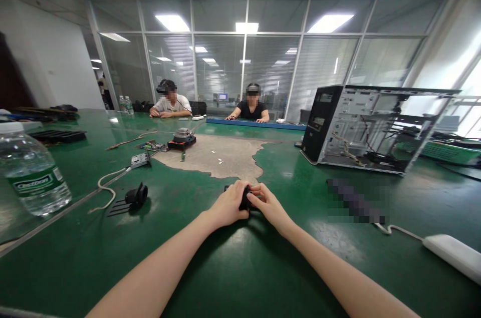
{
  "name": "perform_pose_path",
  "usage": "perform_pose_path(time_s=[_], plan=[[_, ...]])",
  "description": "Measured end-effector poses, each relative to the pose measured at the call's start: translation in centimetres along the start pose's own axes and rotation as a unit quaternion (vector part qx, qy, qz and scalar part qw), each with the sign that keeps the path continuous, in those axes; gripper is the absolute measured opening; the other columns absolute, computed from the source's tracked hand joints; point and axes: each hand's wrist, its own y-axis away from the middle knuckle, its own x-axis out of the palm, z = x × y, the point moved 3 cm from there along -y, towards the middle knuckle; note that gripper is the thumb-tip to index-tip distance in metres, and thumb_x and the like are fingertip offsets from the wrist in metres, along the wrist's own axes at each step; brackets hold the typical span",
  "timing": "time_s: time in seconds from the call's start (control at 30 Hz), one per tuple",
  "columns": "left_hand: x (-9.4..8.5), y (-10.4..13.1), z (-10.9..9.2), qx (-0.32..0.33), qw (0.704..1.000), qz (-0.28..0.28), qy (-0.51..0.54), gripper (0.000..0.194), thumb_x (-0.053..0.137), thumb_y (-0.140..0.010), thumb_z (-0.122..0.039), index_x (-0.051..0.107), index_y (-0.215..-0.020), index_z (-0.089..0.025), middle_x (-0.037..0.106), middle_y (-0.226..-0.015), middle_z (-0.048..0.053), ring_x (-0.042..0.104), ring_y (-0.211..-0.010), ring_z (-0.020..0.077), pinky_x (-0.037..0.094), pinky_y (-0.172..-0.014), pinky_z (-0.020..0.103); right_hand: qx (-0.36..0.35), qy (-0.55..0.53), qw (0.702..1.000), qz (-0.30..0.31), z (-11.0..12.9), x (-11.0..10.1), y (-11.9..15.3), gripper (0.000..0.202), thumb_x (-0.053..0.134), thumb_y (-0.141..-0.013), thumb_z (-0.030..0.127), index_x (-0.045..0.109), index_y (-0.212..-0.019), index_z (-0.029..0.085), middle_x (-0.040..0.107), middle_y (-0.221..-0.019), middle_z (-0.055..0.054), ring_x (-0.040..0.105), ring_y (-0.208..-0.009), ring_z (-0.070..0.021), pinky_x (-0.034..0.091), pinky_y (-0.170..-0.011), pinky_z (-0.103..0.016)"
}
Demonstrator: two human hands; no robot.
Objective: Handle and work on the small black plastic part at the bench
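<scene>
A small black part (246, 199) is pinched between the left hand (228, 205) and right hand (267, 204), held low over the green worktop (240, 268) at centre. It is mostly hidden, so its shape cannot be told. Judged light, rigid, probably plastic, best gripped by its side edges. An open PC case (361, 127) sits at 2 o'clock, a water bottle (32, 173) at 9 o'clock.
</scene>
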Motion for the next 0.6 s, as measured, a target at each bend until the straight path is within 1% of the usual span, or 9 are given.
perform_pose_path(time_s=[0.1,0.2,0.33,0.4,0.5,0.6], plan=[[0.0,-0.06,-0.01,-0.001,1.0,-0.001,-0.002,0.061,0.059,-0.058,-0.012,0.031,-0.112,-0.022,0.043,-0.107,0.005,0.046,-0.097,0.0219,0.039,-0.083,0.036,0.013,-0.003,1.0,-0.01,-0.43,-0.08,-0.19,0.028,0.058,-0.069,0.039,0.05,-0.089,0.021,0.056,-0.088,-0.002,0.055,-0.079,-0.0144,0.044,-0.073,-0.03],[0.03,-0.07,0.0,0.004,1.0,-0.002,-0.002,0.06,0.059,-0.059,-0.014,0.032,-0.111,-0.021,0.043,-0.106,0.005,0.046,-0.096,0.0216,0.039,-0.082,0.035,0.016,0.004,1.0,0.006,-0.49,-0.08,-0.14,0.026,0.056,-0.071,0.037,0.051,-0.089,0.02,0.055,-0.089,-0.003,0.054,-0.08,-0.0147,0.044,-0.074,-0.031],[0.05,-0.05,0.02,0.011,1.0,-0.006,-0.003,0.06,0.059,-0.058,-0.014,0.032,-0.111,-0.021,0.043,-0.106,0.005,0.046,-0.096,0.0216,0.039,-0.081,0.035,-0.028,0.029,0.999,0.014,0.09,-0.05,0.24,0.025,0.062,-0.067,0.032,0.049,-0.086,0.021,0.054,-0.087,0.0,0.054,-0.083,-0.0143,0.044,-0.076,-0.03],[0.06,-0.05,0.01,0.014,1.0,-0.006,-0.005,0.061,0.059,-0.058,-0.014,0.031,-0.111,-0.021,0.042,-0.106,0.005,0.046,-0.096,0.0215,0.039,-0.082,0.035,-0.042,0.035,0.998,0.013,0.24,-0.02,0.37,0.025,0.061,-0.068,0.032,0.048,-0.087,0.022,0.053,-0.088,0.0,0.054,-0.084,-0.0143,0.044,-0.077,-0.03],[0.1,-0.08,0.04,0.014,1.0,-0.009,-0.008,0.062,0.06,-0.058,-0.014,0.031,-0.112,-0.021,0.042,-0.107,0.006,0.045,-0.096,0.0216,0.039,-0.082,0.034,-0.031,0.033,0.999,0.003,0.0,-0.07,0.26,0.022,0.057,-0.071,0.036,0.048,-0.087,0.022,0.055,-0.084,0.0,0.055,-0.077,-0.0139,0.045,-0.071,-0.03],[0.2,-0.16,0.12,0.008,1.0,-0.008,-0.009,0.062,0.06,-0.058,-0.014,0.031,-0.112,-0.021,0.043,-0.106,0.006,0.046,-0.096,0.0218,0.039,-0.082,0.035,-0.01,0.023,1.0,-0.009,-0.42,-0.2,-0.1,0.026,0.057,-0.07,0.038,0.049,-0.088,0.021,0.056,-0.084,-0.001,0.055,-0.074,-0.0138,0.046,-0.069,-0.03]])
